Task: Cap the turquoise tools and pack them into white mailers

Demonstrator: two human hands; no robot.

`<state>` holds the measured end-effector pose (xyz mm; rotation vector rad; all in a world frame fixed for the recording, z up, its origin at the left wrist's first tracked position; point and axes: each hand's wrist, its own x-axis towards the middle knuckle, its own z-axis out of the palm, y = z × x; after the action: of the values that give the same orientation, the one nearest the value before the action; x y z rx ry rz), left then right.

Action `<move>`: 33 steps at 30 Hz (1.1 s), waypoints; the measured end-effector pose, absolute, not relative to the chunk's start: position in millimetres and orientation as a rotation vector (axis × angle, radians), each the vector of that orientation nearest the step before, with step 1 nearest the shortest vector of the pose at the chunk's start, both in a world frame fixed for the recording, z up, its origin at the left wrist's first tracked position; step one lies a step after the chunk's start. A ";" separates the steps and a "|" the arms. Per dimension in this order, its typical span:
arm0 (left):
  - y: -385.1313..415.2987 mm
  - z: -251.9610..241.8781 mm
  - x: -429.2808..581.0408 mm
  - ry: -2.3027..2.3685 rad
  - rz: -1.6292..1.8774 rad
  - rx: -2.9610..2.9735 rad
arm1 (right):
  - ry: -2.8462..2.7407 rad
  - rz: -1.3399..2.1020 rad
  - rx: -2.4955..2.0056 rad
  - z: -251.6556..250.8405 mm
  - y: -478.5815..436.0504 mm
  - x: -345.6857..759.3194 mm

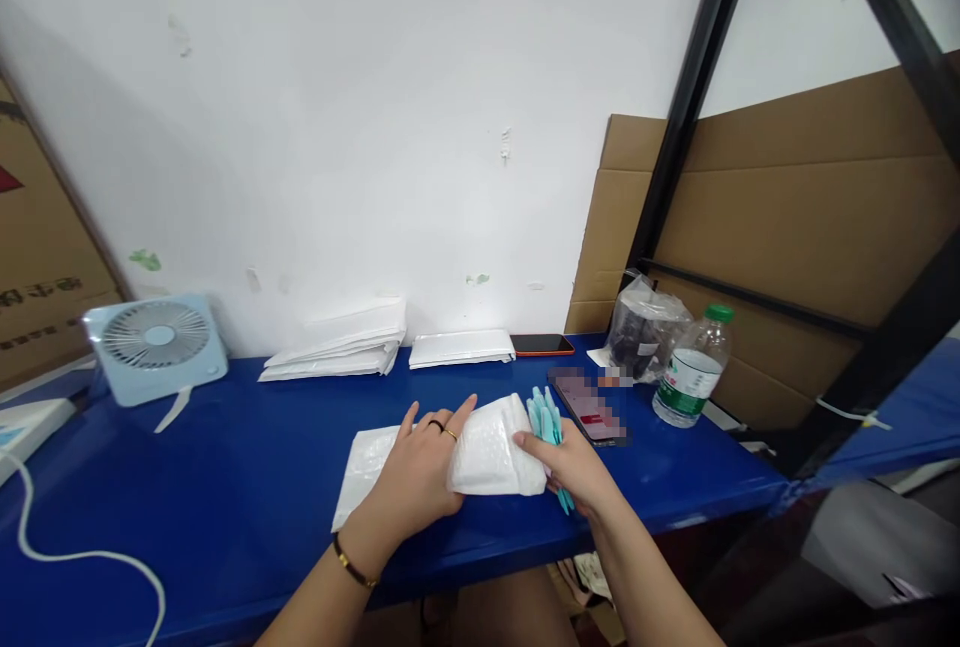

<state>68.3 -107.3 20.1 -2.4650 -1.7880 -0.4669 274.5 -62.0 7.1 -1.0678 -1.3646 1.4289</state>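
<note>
R hand (576, 462): fingers grip white pouch (495, 452) & teal sticks (545, 415) over tabletop (247, 472). L hand (420, 467): agst pouch, 2 rings (436, 425); finger grip hidden, can't tell.

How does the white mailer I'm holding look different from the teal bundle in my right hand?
The white mailer is broad with a crinkled surface, while the teal bundle is a cluster of narrow pieces. The left hand touches the white mailer but not the teal bundle. Both are in the right hand's grip.
</note>
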 end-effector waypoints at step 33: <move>-88.8 53.7 58.2 -1.673 -2.707 -2.397 | -2.154 0.902 -0.430 173.5 -40.3 201.5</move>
<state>58.2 -88.8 53.7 -2.3973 -1.6731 -2.7067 201.5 -40.3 173.5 -0.4304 -2.1544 0.9021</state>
